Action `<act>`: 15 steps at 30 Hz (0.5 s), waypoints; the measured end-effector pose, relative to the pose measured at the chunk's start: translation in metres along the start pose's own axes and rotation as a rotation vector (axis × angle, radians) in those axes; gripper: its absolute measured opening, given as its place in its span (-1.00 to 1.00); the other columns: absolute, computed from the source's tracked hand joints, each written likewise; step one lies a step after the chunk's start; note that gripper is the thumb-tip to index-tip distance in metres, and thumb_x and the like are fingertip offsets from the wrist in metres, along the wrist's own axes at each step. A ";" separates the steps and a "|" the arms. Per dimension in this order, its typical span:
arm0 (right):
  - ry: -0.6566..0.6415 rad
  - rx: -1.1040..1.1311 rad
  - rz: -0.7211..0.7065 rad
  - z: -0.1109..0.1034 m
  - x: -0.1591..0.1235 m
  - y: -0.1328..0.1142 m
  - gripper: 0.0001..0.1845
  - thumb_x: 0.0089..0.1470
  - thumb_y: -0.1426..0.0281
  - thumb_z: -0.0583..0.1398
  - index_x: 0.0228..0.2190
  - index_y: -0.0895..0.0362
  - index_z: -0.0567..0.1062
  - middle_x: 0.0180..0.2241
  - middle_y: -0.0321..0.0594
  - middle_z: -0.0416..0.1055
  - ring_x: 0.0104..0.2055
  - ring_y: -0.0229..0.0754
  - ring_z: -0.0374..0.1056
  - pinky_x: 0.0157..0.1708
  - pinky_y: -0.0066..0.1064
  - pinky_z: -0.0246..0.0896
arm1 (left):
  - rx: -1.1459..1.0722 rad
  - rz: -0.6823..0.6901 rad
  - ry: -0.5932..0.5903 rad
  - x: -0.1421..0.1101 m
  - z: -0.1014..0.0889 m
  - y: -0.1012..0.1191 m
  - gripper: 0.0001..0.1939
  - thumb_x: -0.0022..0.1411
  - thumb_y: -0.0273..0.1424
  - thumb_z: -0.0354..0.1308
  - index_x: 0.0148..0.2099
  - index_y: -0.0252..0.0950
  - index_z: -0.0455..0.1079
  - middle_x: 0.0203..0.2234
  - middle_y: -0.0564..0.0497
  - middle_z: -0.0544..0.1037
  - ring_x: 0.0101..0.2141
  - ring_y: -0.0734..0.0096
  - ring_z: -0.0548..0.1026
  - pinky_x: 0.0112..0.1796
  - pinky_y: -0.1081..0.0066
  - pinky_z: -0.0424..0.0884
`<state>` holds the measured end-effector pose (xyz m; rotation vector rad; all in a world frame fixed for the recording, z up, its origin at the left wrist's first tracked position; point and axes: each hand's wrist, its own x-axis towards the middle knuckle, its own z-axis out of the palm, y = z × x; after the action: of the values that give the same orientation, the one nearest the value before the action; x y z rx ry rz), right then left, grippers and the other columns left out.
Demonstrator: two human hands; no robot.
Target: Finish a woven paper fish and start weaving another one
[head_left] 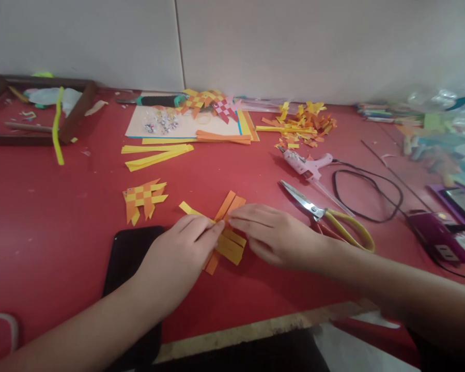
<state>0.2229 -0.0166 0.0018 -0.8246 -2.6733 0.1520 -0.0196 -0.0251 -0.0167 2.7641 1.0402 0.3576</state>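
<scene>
Orange and yellow paper strips [231, 247] cross each other in a partly woven piece between my hands, just above the red table. My left hand [189, 243] pinches the weave at its left side, thumb and fingers pressed together. From the right, my right hand [273, 232] has its fingertips closed on the orange strips near their upper ends. Part of the weave is hidden under the fingers. Left of the hands lies a woven orange and yellow paper fish [144, 199]. A dark phone [129, 253] is partly under my left forearm.
Scissors [313, 209] and a pink glue gun [308, 164] with a looping black cord lie to the right. Yellow strips [157, 155], paper sheets [213, 124] and a pile of paper scraps [304, 124] sit farther back. A brown tray [79, 121] stands at the far left.
</scene>
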 end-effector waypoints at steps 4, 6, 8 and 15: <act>0.017 0.029 -0.006 0.013 0.002 0.006 -0.61 0.18 0.54 0.03 0.00 0.34 0.47 0.01 0.03 0.50 0.08 -0.05 0.39 0.11 -0.16 0.37 | -0.037 -0.028 0.024 0.003 -0.006 0.002 -0.76 0.35 -0.58 -0.01 -0.05 -0.39 0.45 -0.27 -0.13 0.53 -0.19 0.15 0.49 -0.17 0.13 0.52; 0.009 0.035 -0.015 0.013 0.001 0.011 -0.60 0.17 0.54 0.03 -0.01 0.33 0.48 0.00 0.02 0.50 0.07 -0.04 0.39 0.12 -0.13 0.36 | -0.043 -0.023 0.010 0.004 -0.007 0.003 -0.75 0.36 -0.59 -0.05 -0.15 -0.36 0.46 -0.31 -0.10 0.53 -0.20 0.20 0.50 -0.14 0.17 0.51; -0.008 0.032 -0.016 0.012 0.001 0.012 -0.58 0.16 0.53 0.03 0.00 0.32 0.49 0.01 0.03 0.49 0.06 -0.02 0.39 0.12 -0.11 0.36 | -0.040 -0.024 -0.022 0.003 -0.007 0.003 -0.73 0.35 -0.61 -0.07 -0.21 -0.32 0.45 -0.33 -0.06 0.53 -0.20 0.24 0.50 -0.12 0.20 0.50; -0.063 -0.044 -0.006 0.011 0.004 0.010 -0.55 0.15 0.48 0.02 0.02 0.26 0.51 0.00 0.06 0.42 0.02 0.02 0.33 0.05 -0.05 0.37 | -0.053 -0.078 -0.101 0.001 -0.005 0.002 -0.74 0.29 -0.64 -0.04 -0.22 -0.30 0.45 -0.31 -0.06 0.54 -0.18 0.22 0.51 -0.14 0.22 0.51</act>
<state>0.2214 -0.0066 -0.0093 -0.8383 -2.7470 0.1202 -0.0189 -0.0260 -0.0109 2.6555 1.0932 0.2289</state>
